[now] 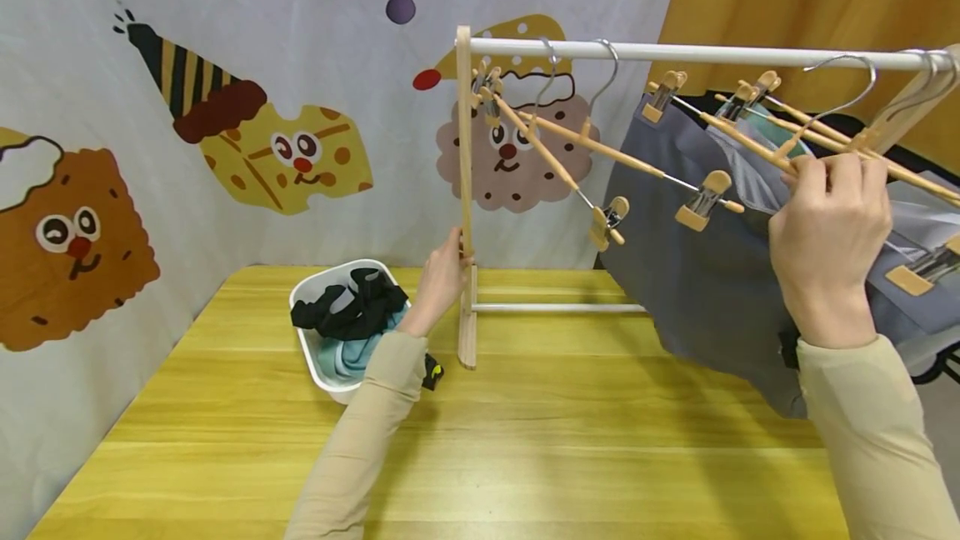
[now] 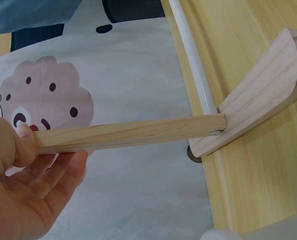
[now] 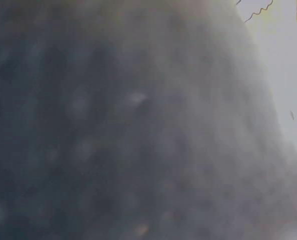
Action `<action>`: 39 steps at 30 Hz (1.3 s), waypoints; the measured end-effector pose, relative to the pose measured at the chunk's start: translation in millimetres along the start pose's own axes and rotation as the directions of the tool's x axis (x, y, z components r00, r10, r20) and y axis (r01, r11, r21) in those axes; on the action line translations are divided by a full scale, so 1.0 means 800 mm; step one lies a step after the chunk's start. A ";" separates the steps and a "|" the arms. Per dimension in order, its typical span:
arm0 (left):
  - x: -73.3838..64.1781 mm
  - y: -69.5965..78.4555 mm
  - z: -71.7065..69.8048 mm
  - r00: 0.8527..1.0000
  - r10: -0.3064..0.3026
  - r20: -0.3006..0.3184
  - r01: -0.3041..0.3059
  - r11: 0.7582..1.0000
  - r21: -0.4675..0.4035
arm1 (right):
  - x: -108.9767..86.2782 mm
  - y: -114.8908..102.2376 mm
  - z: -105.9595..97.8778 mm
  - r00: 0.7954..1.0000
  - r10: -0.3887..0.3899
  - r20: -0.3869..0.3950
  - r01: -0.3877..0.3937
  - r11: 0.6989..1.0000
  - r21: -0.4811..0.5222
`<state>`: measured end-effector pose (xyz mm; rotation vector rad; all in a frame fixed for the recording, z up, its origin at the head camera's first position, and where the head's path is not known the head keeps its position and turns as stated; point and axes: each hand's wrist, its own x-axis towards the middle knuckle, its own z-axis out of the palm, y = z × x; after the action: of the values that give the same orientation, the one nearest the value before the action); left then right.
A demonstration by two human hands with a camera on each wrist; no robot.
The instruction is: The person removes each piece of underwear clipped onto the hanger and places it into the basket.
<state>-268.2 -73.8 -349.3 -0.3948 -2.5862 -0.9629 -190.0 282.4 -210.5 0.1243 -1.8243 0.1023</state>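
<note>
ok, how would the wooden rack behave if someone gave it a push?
The rack likely stays stiff: its upright joins a thick foot and a lower rail. The two bare clip hangers would probably swing, hung only by hooks over the top bar. Grey clothing crowding the right side may make that end heavier.

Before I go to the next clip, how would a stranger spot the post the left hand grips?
On the wood-grain table stands a rack with a white top rail. Follow it left to a slim pale wooden post running down near the white basket. Unlike the rack's other post, this one is gripped by the left hand.
</note>
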 end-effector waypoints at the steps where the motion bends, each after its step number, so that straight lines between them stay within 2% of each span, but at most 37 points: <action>1: 0.000 0.000 0.000 1.000 0.000 0.001 0.000 1.000 0.001 | -0.003 -0.001 0.000 1.000 -0.001 -0.005 0.001 1.000 0.003; 7: 0.000 0.000 -0.001 1.000 -0.004 0.004 0.004 1.000 0.004 | -0.017 -0.010 0.003 1.000 -0.007 -0.001 0.007 1.000 0.030; 12: 0.001 0.000 0.000 1.000 -0.010 0.001 0.010 1.000 -0.022 | -0.030 -0.020 0.004 0.998 -0.053 0.036 0.051 0.998 0.031; 15: 0.001 0.002 0.000 1.000 -0.018 -0.011 0.018 0.999 -0.050 | -0.039 -0.027 0.007 0.996 -0.080 0.028 0.078 0.996 0.050; 18: -0.001 0.006 -0.003 0.998 -0.021 -0.056 0.017 0.997 -0.069 | -0.048 -0.033 0.012 0.994 -0.105 0.008 0.104 0.992 0.072; 21: -0.003 0.017 -0.008 0.989 -0.010 -0.150 -0.002 0.996 -0.084 | -0.057 -0.038 0.018 0.992 -0.122 -0.014 0.122 0.988 0.092; 23: -0.005 0.027 -0.012 0.971 0.014 -0.239 -0.036 0.996 -0.087 | -0.061 -0.040 0.020 0.991 -0.132 -0.024 0.134 0.986 0.104; 24: -0.005 0.033 -0.015 0.956 0.035 -0.290 -0.062 0.995 -0.084 | -0.064 -0.041 0.021 0.990 -0.136 -0.027 0.138 0.984 0.110; 27: -0.007 0.051 -0.024 0.900 0.115 -0.421 -0.148 0.988 -0.047 | -0.069 -0.045 0.022 0.987 -0.153 -0.041 0.157 0.980 0.124; 29: -0.007 0.061 -0.029 0.866 0.173 -0.468 -0.209 0.978 -0.025 | -0.072 -0.048 0.023 0.985 -0.166 -0.040 0.170 0.977 0.130; 30: -0.007 0.066 -0.032 0.857 0.196 -0.476 -0.237 0.971 -0.027 | -0.074 -0.050 0.023 0.984 -0.173 -0.040 0.177 0.975 0.131; 31: -0.008 0.070 -0.034 0.855 0.213 -0.473 -0.260 0.965 -0.036 | -0.076 -0.052 0.023 0.983 -0.180 -0.041 0.184 0.974 0.134; 32: -0.009 0.074 -0.035 0.857 0.226 -0.462 -0.280 0.959 -0.050 | -0.078 -0.054 0.023 0.981 -0.189 -0.041 0.192 0.972 0.137; 34: -0.010 0.081 -0.039 0.874 0.239 -0.423 -0.301 0.950 -0.085 | -0.082 -0.058 0.024 0.978 -0.204 -0.039 0.207 0.968 0.144; 39: -0.013 0.092 -0.042 0.921 0.230 -0.316 -0.287 0.947 -0.146 | -0.093 -0.068 0.023 0.969 -0.245 -0.033 0.247 0.953 0.173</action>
<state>-223.6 -44.3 -288.0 -0.5809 -2.1184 -1.0833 -180.9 228.0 -287.2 0.4740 -1.7724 0.0881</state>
